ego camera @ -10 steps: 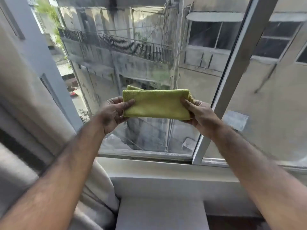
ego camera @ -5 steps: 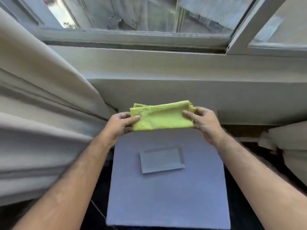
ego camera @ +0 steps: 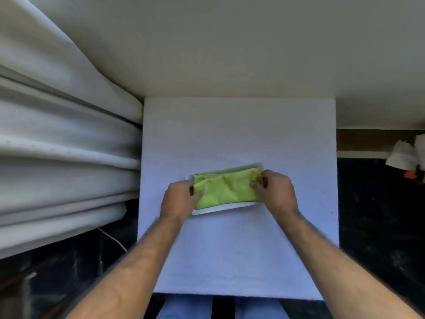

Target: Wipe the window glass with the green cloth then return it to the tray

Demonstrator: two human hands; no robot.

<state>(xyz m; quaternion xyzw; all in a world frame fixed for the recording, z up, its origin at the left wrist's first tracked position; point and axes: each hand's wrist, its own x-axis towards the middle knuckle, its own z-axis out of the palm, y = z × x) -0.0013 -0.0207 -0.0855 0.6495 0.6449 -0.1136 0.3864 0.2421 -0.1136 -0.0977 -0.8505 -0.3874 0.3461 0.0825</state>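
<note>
The folded green cloth lies inside a shallow white tray in the middle of a pale square table. My left hand pinches the cloth's left end, thumb on top. At the right end my right hand grips the cloth the same way. Both hands cover the tray's short sides. The window glass is out of view above.
White curtain folds hang along the table's left side. A plain wall rises behind the table. Dark floor lies to the right, with a small white and orange object near the right edge.
My view has dropped from the window to the table. Both hands have carried the cloth down and set it into the tray, which lay bare before.
</note>
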